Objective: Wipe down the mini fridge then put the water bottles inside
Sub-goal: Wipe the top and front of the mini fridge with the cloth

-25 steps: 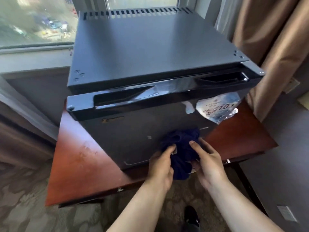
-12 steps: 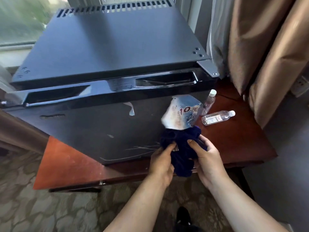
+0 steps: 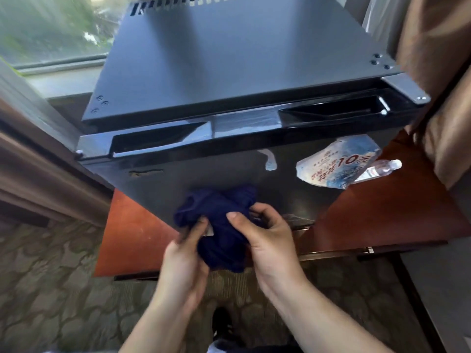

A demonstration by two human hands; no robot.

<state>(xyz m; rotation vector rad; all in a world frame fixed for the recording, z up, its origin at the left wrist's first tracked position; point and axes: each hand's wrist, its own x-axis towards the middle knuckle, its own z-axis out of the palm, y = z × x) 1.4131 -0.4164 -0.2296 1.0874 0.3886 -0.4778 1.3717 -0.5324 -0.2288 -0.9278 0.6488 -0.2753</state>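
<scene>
A black mini fridge (image 3: pixel 229 72) stands on a reddish wooden table (image 3: pixel 395 212), its door shut and facing me. A bunched dark blue cloth (image 3: pixel 219 220) is held against the lower part of the door. My left hand (image 3: pixel 186 261) pinches the cloth from the left and my right hand (image 3: pixel 267 240) grips it from the right. One clear water bottle (image 3: pixel 379 169) with a white cap lies on the table to the right of the fridge, partly hidden behind the door's edge.
A light blue sticker (image 3: pixel 336 161) with red print is on the door's upper right. Brown curtains (image 3: pixel 438 72) hang close at the right. A window (image 3: pixel 51 29) lies behind the fridge. Patterned carpet (image 3: pixel 51 289) covers the floor below.
The view swung right and then back left. Both hands with the cloth shifted left along the door, away from the sticker. Only one bottle shows now instead of two.
</scene>
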